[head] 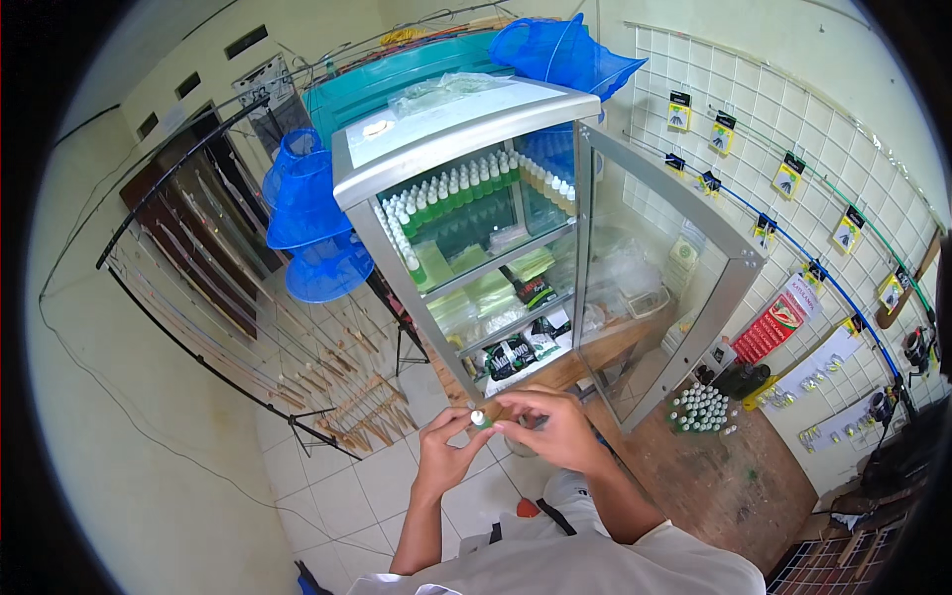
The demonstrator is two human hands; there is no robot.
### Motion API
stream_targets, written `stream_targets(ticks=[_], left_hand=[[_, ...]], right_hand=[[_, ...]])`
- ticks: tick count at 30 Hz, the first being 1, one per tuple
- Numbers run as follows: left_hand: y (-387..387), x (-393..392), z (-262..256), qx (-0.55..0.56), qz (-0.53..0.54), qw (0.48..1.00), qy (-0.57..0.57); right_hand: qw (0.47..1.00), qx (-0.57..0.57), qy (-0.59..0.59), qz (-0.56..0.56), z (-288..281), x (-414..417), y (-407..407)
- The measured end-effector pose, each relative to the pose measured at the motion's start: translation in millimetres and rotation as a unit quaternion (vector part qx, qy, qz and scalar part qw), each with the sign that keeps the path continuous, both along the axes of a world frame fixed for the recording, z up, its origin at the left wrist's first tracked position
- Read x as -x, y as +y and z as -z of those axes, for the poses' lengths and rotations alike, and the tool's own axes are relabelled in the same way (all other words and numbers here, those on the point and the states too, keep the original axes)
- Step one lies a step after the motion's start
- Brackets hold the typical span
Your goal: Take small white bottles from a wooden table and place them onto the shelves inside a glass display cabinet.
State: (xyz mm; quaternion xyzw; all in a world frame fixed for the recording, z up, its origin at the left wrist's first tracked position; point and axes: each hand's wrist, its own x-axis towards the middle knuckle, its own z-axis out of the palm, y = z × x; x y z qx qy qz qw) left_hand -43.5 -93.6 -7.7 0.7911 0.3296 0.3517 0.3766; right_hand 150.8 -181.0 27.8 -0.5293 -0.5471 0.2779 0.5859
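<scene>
A small white-capped bottle of green liquid (480, 419) is held between my two hands, in front of the lower edge of a glass display cabinet (465, 171). The fingertips of my left hand (450, 446) grip it from the left. My right hand (550, 428) pinches it from the other side, with thumb and fingers against it. On the cabinet's upper shelf stand rows of similar green bottles (457, 186), and amber ones (547, 181) line the right side. Plastic packets (483, 286) and dark printed bags (513, 358) lie on the lower levels.
The cabinet's framed glass door (669, 297) swings open to the right. Beyond it, a cluster of white-capped bottles (699, 409) stands on a wooden tabletop (732, 476). Blue mesh nets (309, 201) hang at left, near a rack of fishing rods (201, 335). A wire grid (744, 89) carries tackle packets.
</scene>
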Motion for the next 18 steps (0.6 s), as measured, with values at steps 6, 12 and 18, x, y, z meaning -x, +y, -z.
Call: stream_targets(ticks=[6, 12, 18], left_hand=[[14, -32, -16, -0.100, -0.048, 0.994, -0.018], [45, -51, -37, -0.156, -0.067, 0.985, -0.012], [71, -41, -64, -0.213, -0.118, 0.969, -0.040]], right_hand=[[0.999, 0.048, -0.010, -0.013, 13, -5, 34], [0.998, -0.003, -0.060, 0.015, -19, -24, 79], [0.999, -0.027, 0.011, 0.018, -48, -50, 165]])
